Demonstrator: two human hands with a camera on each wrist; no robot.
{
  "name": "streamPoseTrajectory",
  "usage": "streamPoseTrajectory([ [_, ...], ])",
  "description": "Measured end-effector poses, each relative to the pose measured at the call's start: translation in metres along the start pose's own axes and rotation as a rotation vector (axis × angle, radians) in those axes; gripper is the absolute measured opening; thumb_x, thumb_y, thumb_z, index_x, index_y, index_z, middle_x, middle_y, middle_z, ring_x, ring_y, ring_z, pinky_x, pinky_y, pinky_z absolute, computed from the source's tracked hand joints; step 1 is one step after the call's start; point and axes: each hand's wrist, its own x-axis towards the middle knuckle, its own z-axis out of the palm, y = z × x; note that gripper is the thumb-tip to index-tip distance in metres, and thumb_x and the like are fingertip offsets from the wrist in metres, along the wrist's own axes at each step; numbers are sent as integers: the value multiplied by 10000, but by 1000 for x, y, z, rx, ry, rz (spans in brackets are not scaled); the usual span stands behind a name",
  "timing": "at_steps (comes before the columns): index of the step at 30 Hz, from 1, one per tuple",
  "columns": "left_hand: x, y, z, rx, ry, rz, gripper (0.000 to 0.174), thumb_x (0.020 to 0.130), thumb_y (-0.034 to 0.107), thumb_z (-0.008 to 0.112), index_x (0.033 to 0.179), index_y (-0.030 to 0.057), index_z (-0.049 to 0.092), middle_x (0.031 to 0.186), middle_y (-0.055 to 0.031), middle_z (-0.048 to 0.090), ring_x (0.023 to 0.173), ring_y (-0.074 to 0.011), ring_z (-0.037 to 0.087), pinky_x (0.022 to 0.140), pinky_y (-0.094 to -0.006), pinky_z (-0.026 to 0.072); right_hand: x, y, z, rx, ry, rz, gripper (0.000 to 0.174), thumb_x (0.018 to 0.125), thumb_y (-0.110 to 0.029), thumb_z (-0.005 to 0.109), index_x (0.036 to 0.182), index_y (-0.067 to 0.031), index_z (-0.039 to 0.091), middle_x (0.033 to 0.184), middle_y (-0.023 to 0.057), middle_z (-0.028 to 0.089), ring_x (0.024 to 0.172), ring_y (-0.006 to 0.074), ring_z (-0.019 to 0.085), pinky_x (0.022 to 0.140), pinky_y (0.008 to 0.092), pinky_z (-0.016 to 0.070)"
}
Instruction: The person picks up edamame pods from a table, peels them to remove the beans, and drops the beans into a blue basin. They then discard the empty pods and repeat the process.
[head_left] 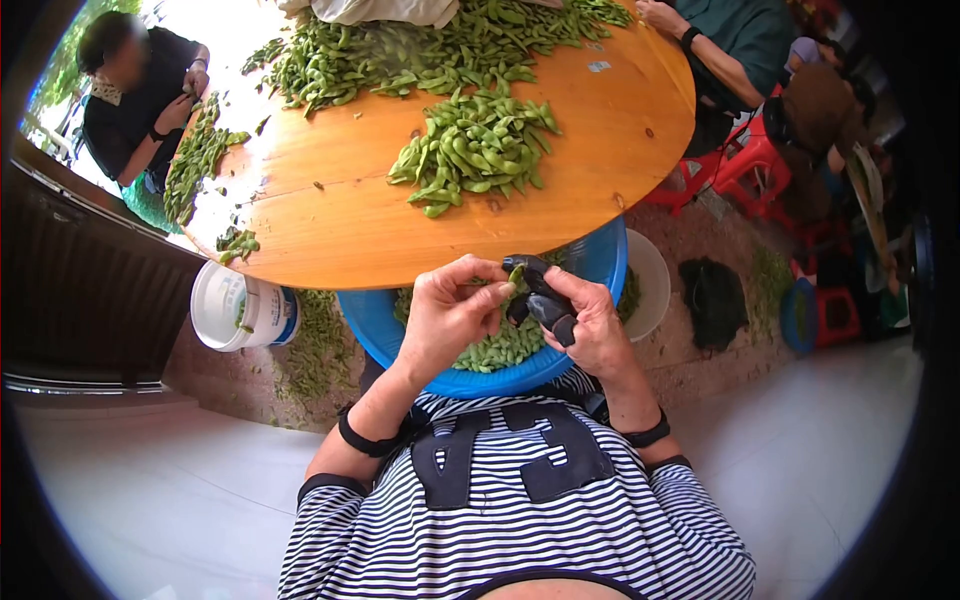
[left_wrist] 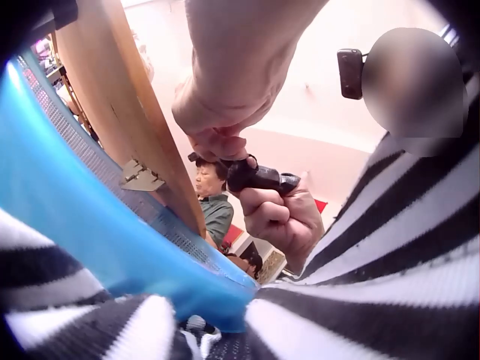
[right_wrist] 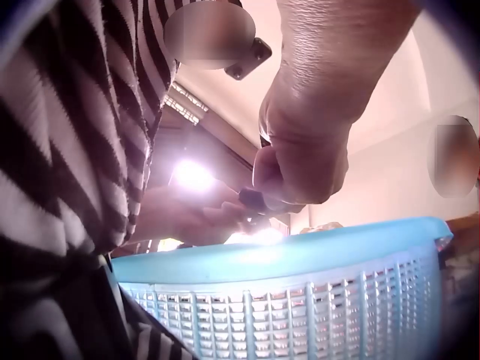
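Over the blue basket (head_left: 362,335), both hands meet at a green soybean pod (head_left: 516,276). My left hand (head_left: 450,312) pinches the pod between thumb and forefinger. My right hand (head_left: 592,325), with black covers (head_left: 550,310) over some of its fingers, grips the pod's other side with curled fingertips. In the left wrist view the black covers (left_wrist: 259,178) touch the left fingertips, and the pod is hidden there. The right wrist view shows the right hand (right_wrist: 311,161) above the basket's rim (right_wrist: 300,244). Light green shelled beans (head_left: 500,350) lie in the basket below the hands.
Just beyond the basket is a wooden table (head_left: 340,225) bearing a small pod pile (head_left: 475,150) and a larger heap (head_left: 400,60). A white bucket (head_left: 230,310) stands left, red stools (head_left: 755,170) right. People sit at the table's left (head_left: 140,110) and right (head_left: 730,50).
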Motion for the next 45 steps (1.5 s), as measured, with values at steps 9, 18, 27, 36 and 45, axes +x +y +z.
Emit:
streamPoseTrajectory([
  [9, 7, -11, -12, -589, -289, -296, 77, 869, 38, 664, 937, 31, 627, 764, -82, 650, 444, -87, 465, 396, -211, 286, 2, 8, -10, 378, -148, 179, 428, 850, -25, 462, 1265, -7, 564, 821, 42, 647, 547, 44, 463, 494, 190, 375],
  [18, -1, -11, 9, 642, 23, 434, 82, 875, 11, 613, 882, -30, 542, 703, -99, 514, 585, -194, 559, 519, -333, 432, -3, -5, 7, -451, 74, -179, 482, 637, 110, 476, 1103, 44, 584, 785, 115, 468, 692, 225, 492, 624, 256, 409],
  [27, -1, -12, 12, 56, -87, 10, 245, 903, 17, 443, 1119, -38, 545, 767, -76, 569, 607, -108, 517, 565, -255, 445, -10, 1, 23, -854, 215, -406, 488, 580, 110, 551, 1061, 29, 583, 946, 186, 465, 752, 378, 554, 673, 406, 475],
  [36, 0, -10, 6, -252, -229, -122, 214, 959, 96, 501, 1119, -19, 585, 802, -35, 602, 626, -91, 501, 569, -212, 396, -4, 5, 6, -425, 236, -293, 380, 663, 142, 476, 1017, 52, 581, 819, 105, 478, 703, 218, 495, 641, 250, 406],
  [45, 0, -14, 5, -336, -111, -112, 103, 928, 104, 614, 935, 2, 626, 728, -38, 607, 509, -86, 463, 432, -211, 303, -13, -2, -10, 244, 41, 115, 231, 853, 19, 482, 1054, 52, 590, 753, -12, 498, 565, 59, 437, 489, 180, 363],
])
